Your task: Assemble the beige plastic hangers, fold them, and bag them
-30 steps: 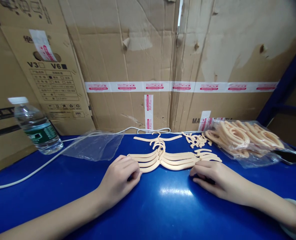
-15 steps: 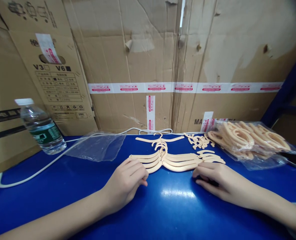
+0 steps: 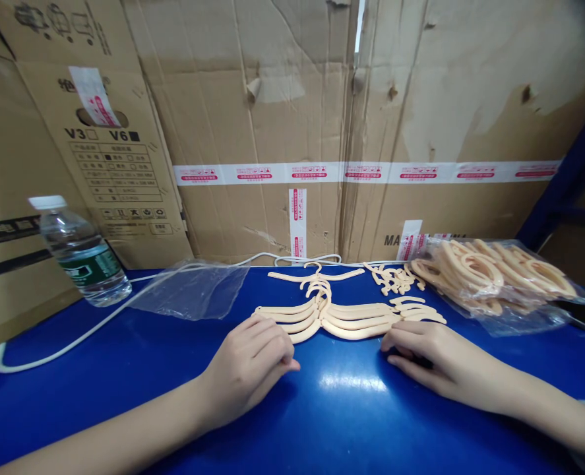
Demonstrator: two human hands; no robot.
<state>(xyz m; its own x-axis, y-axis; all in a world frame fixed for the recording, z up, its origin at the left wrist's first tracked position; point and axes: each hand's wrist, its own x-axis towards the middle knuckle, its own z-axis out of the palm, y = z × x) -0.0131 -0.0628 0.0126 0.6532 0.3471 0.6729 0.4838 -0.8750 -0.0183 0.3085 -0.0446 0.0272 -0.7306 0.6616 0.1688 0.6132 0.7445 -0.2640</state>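
A stack of small beige plastic hangers lies fanned on the blue table, hooks pointing away from me. My left hand rests flat on the table at the stack's left end, fingers stretched out to the right and touching the nearest hanger arm. My right hand lies palm down at the stack's right end, its fingers loosely bent with the tips on the table. Neither hand holds anything. One single hanger lies behind the stack.
A clear bag full of beige hangers sits at the right, with a small loose pile of hooks beside it. An empty clear bag, a white cable and a water bottle are at the left. Cardboard boxes wall off the back.
My left hand has slid a little right and toward me, its fingers straightening along the stack's front edge. My right hand has barely moved.
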